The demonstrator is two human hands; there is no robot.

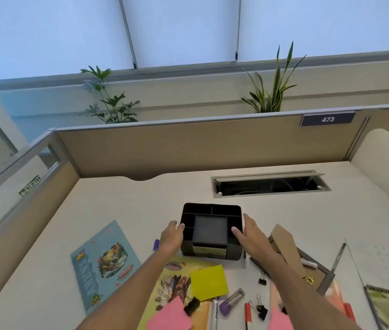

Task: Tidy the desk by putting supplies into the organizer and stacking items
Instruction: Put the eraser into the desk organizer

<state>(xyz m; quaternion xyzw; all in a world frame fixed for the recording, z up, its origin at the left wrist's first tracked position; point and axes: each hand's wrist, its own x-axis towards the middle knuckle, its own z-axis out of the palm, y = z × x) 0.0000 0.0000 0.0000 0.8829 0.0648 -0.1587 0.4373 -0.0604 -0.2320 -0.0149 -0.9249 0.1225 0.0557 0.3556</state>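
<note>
Nearest the camera, supplies lie loose on the table: pink sticky notes, yellow sticky pad, binder clips, markers, two booklets. Nothing visibly sorted yet; nearly all of the task looks left. Just beyond, left hand and right hand flank the black organizer, fingers fairly straight and touching its sides, thumbs over the rim; compartments look empty. Farther back: open cable tray, beige cubicle partition numbered 473, plants, bright window.
</note>
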